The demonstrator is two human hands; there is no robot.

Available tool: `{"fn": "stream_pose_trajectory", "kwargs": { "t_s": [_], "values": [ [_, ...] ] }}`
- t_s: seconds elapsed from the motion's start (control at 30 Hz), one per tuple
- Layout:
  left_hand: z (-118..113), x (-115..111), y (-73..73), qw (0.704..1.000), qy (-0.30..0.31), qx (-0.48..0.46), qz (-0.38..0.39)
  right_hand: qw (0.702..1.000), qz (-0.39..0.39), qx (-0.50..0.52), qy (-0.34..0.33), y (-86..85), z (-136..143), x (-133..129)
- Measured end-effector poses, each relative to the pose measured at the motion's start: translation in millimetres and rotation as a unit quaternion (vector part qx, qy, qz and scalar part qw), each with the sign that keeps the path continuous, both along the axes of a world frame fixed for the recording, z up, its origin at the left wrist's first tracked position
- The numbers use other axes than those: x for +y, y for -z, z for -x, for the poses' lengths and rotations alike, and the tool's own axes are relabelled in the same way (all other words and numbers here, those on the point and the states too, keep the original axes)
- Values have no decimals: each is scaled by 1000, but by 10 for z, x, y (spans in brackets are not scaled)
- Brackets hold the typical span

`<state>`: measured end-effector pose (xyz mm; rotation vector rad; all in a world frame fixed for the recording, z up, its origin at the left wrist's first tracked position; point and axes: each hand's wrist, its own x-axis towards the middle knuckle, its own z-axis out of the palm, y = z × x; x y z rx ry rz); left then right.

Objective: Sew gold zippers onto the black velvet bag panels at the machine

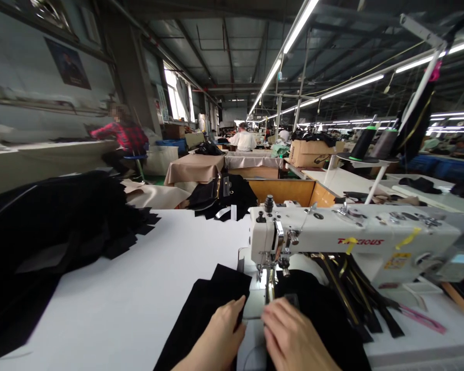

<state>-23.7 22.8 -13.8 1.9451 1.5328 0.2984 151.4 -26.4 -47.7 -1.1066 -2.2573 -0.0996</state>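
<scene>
one sewing machine (317, 232), two hands at work in front of its needle. black cloth (201, 309) lies on the white table (139, 293) in two areas, one on each side of the needle; whether they join cannot be told. one gold-lined strip (271, 286) runs between them, directly below the presser foot.

left hand (226, 327): rests on the inner edge of the left cloth area, fingers bent; grip cannot be told. right hand (290, 327): fingers curled together at the near end of the strip; whether they pinch it cannot be told.

under the machine arm: several dark strips (355, 293), overlapping, exact count not possible. beside them, one pink-handled tool (425, 318). above: two thread cones (364, 143). far left: one pile of black pieces (81, 216). behind: one seated person in red plaid (127, 136).
</scene>
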Motion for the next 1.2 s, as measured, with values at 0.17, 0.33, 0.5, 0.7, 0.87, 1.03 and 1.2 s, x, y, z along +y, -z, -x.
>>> {"fn": "stream_pose_trajectory", "kwargs": {
  "t_s": [0.17,0.33,0.5,0.7,0.87,1.03,1.2],
  "values": [
    [-57,-13,-37,996,13,-84,-10,989,138,-43,45,-410,-423,226],
    [-87,-42,-74,982,13,-186,-29,978,199,-57,34,-365,-453,278],
    [-184,-67,104,983,-29,-181,-14,980,193,-45,24,-350,-415,331],
    [-328,-69,212,976,-17,-192,104,987,161,8,-1,-277,-383,369],
    [-174,-49,180,962,103,-74,-242,988,147,48,-17,-316,-355,336],
    [-21,-5,266,890,247,-7,-382,985,169,34,-14,-381,-367,315],
    [27,85,373,885,249,-4,-394,986,168,2,-12,-338,-448,241]
  ]
}}
